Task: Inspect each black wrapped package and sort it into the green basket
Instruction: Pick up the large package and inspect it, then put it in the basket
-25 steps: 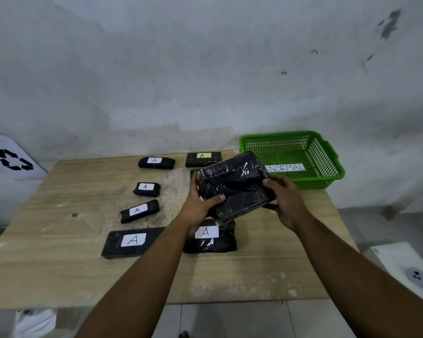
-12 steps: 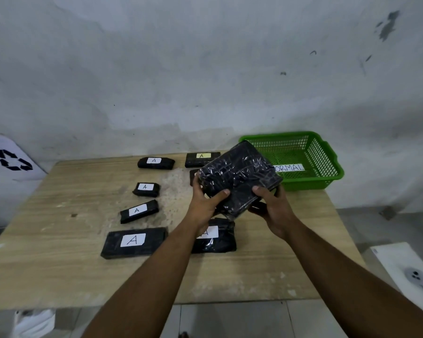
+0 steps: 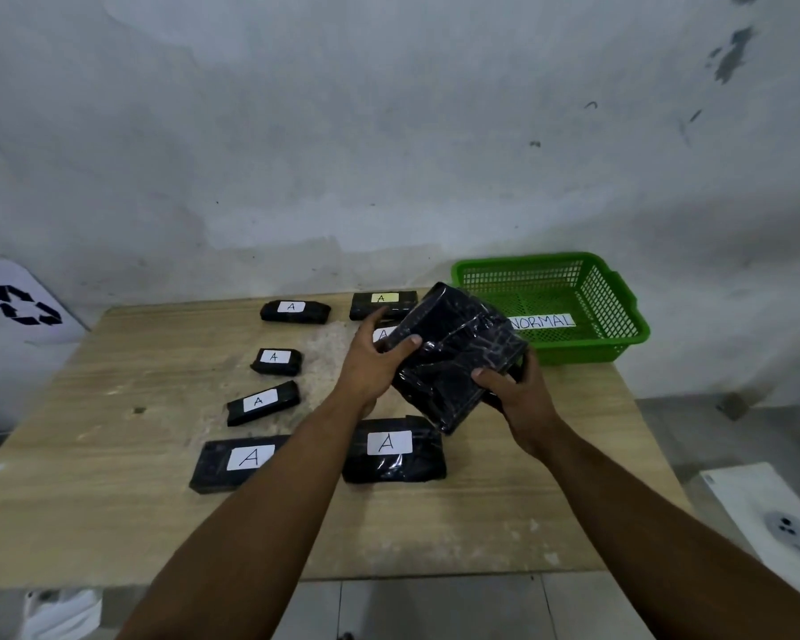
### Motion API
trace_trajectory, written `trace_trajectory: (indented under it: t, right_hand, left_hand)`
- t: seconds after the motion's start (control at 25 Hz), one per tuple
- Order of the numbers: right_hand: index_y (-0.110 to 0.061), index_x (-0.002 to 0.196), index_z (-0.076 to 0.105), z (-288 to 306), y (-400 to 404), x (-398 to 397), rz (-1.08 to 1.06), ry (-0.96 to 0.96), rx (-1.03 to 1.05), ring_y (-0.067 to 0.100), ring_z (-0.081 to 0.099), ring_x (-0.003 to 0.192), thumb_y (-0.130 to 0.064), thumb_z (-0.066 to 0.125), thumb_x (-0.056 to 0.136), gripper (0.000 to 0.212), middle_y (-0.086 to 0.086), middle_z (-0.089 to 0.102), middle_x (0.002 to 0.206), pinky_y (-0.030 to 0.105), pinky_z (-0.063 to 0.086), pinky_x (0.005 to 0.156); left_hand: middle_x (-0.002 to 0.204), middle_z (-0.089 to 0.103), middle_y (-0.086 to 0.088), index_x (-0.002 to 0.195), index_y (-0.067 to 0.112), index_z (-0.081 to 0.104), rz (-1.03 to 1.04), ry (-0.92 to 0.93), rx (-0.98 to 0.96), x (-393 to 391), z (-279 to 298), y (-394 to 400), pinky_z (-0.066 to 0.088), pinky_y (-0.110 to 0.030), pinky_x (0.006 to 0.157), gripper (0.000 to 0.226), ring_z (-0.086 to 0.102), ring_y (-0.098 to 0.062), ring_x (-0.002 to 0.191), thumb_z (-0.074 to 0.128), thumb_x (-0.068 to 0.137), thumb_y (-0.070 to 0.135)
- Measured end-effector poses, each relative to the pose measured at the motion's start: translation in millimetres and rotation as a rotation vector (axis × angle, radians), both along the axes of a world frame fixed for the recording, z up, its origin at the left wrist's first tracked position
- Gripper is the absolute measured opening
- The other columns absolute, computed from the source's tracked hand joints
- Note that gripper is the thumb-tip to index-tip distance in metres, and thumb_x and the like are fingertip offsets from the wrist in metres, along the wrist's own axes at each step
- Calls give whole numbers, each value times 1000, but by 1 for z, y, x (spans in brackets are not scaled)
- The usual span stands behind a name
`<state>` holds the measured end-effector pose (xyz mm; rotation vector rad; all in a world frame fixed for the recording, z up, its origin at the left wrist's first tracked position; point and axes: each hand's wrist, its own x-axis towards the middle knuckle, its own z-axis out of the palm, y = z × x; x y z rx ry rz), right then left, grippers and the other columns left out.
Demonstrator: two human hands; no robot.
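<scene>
Now steeper than before, black package (image 3: pixel 453 358) in both hands' curled grip.

Green basket (image 3: pixel 620 311) seemingly open-topped – labelled packages (image 3: pixel 391 450) crowd the left table (image 3: pixel 112 455).

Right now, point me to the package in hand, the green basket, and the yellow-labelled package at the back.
held package (image 3: pixel 453 358), head view, middle of its shiny wrapped face.
green basket (image 3: pixel 592 351), head view, front wall.
yellow-labelled package (image 3: pixel 384 298), head view, on its yellow label.
</scene>
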<state>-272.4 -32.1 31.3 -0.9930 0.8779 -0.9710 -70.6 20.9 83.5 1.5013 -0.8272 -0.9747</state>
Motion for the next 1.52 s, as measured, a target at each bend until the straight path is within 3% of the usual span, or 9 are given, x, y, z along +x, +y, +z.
trace_trajectory:
  t: [0.2,0.36,0.6,0.72,0.96,1.08,1.28,1.4,1.52]
  right_hand:
    - [-36,147,24,12,2,-8,42,255,-276,14,61,115,-10,89,66,107,-5,51,137,44,56,91]
    - [-39,152,7,24,5,-7,169,440,-530,7,52,124,-18,93,61,127,-8,38,143,30,49,99]
    - [-45,150,4,23,5,-4,304,632,-781,8,37,136,-31,92,61,125,-13,30,149,36,38,113]
    - [-38,151,14,19,7,-2,349,449,-636,5,44,133,-23,87,70,110,-6,38,149,29,44,107]
    - [-26,139,36,28,10,12,180,195,-203,6,63,102,-15,53,99,44,-3,59,120,17,54,73]
    - [-29,139,44,20,4,14,86,324,-191,22,61,109,-14,51,97,46,1,63,118,37,56,86]
    - [-17,137,54,21,-5,3,-149,465,-289,21,58,112,-3,42,92,48,8,64,124,32,48,94]
    - [-23,131,58,17,-14,-2,-233,324,-191,25,62,112,3,41,90,51,6,66,122,51,51,98]
    - [-21,128,60,12,-19,-6,-187,150,-105,30,66,108,11,38,89,55,10,68,120,55,57,83]
  left_hand:
    - [124,63,-6,124,26,58,-96,93,214,3,2,11,49,-47,93,44,59,-22,109,63,88,49]
    - [131,51,1,132,31,53,-146,282,279,10,-4,15,30,-68,104,95,43,-24,124,59,56,87]
    - [116,69,-10,121,17,63,-18,240,265,9,-3,9,58,-50,73,50,66,-31,101,72,81,46]
    - [103,72,-12,115,14,64,74,229,200,6,-9,10,59,-42,58,35,71,-29,86,74,85,29]
    - [100,75,-10,103,18,70,135,152,57,-2,-20,6,61,-48,78,25,74,-28,90,79,80,21]
    - [103,74,-9,109,18,69,122,116,36,-7,-18,5,60,-47,82,30,73,-25,91,79,81,24]
    - [110,72,-6,113,15,68,150,254,29,-5,-14,7,57,-39,79,31,67,-17,100,52,98,37]
    - [120,66,-10,117,19,63,229,264,41,2,-21,8,55,-39,83,24,61,-20,109,56,97,30]
    - [121,64,-9,115,21,64,127,377,199,5,-21,13,51,-49,95,34,57,-24,115,54,93,46]
